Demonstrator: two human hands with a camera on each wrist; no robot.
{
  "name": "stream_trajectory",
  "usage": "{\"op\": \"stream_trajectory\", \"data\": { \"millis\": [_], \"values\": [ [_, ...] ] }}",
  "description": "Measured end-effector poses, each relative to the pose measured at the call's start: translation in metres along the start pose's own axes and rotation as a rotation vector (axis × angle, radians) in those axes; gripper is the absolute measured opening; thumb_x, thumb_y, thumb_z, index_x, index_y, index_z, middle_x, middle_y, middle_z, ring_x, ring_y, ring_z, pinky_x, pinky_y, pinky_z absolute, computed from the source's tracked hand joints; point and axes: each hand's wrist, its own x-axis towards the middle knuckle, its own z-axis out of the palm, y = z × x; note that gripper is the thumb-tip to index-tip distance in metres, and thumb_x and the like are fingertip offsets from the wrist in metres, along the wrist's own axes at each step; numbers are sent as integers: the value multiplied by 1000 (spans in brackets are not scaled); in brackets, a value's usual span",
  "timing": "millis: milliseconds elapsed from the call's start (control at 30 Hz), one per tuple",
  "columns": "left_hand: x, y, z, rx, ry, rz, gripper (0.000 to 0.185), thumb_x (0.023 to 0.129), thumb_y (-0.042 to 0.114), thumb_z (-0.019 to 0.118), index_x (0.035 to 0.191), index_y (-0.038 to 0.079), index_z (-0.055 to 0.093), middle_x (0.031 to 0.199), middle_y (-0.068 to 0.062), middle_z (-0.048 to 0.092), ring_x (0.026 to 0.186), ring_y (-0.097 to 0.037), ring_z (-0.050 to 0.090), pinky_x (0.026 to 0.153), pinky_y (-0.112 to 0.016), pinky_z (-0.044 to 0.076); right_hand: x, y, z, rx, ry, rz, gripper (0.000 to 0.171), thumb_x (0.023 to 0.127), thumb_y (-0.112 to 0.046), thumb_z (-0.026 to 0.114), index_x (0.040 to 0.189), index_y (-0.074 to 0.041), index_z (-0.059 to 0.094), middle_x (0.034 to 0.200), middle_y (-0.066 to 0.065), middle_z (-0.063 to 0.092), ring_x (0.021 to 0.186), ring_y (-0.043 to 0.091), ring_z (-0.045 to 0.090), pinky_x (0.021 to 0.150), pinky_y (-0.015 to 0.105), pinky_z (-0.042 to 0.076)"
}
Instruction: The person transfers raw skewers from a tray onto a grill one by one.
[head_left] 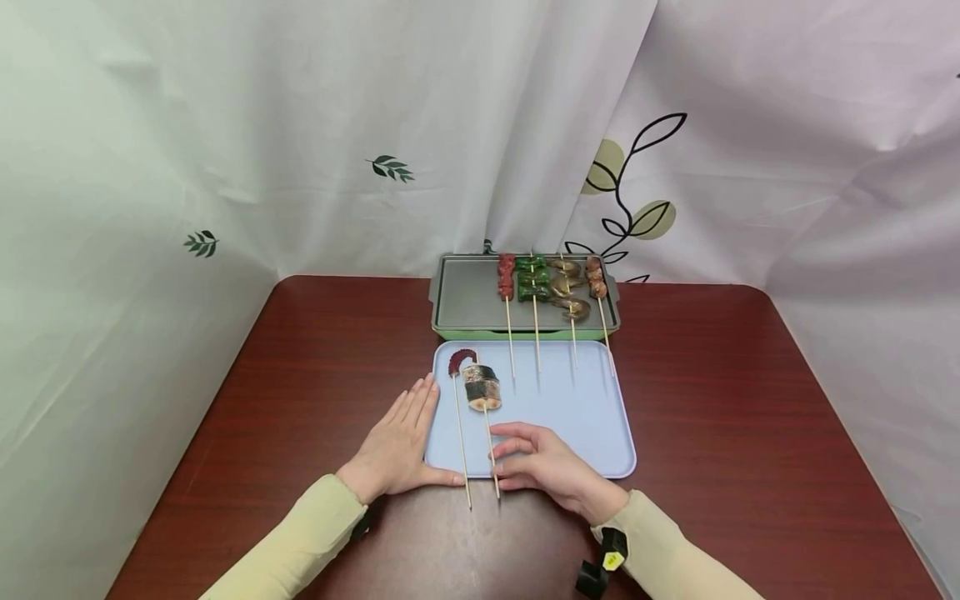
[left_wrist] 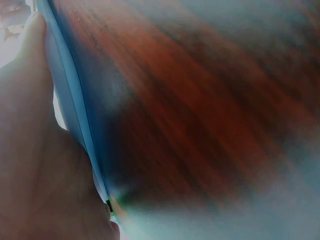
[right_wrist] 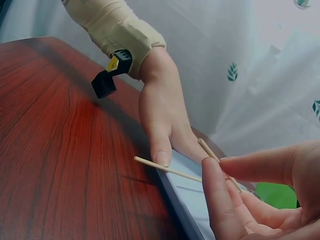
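Observation:
My right hand is at the front of a pale blue tray. Thumb and fingers pinch the wooden stick of a skewer with pale, dark-banded pieces, which lies over the tray. Beside it, to the left, is a skewer with a dark red curled tentacle-like piece; its stick sticks out past the tray's front edge. My left hand lies with straight fingers along the tray's left edge, its thumb at the front rim close to that stick. In the right wrist view the pinched stick shows between thumb and finger.
Behind the tray stands a grey grill pan on a green base. On it lie a red skewer, a green skewer, a brownish mushroom-like skewer and a brown skewer, sticks reaching over the tray. White curtains surround the brown table.

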Motion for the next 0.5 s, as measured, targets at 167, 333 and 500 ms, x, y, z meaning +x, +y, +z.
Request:
{"op": "stream_trajectory", "data": {
  "millis": [167,333,500],
  "values": [
    [1,-1,1,-4,-5,-2,138,72,95,48,158,-8,19,166,-23,15,153,-35,13,122,-45,16,-1,-1,1,8,10,0,60,90,11,64,145,13,42,102,11,64,84,18,69,76,36,61],
    [0,0,1,-15,-5,-1,138,72,94,50,158,-9,18,166,-23,15,153,-35,12,122,-45,16,-2,-1,0,5,7,-6,60,90,11,65,145,12,42,103,11,63,83,18,69,76,35,61],
    [0,0,3,-19,24,5,137,72,94,51,158,-9,20,165,-24,17,153,-35,15,122,-46,18,-4,0,-1,10,-6,-16,59,91,10,66,145,12,42,105,12,63,84,18,68,75,35,61]
  ]
}}
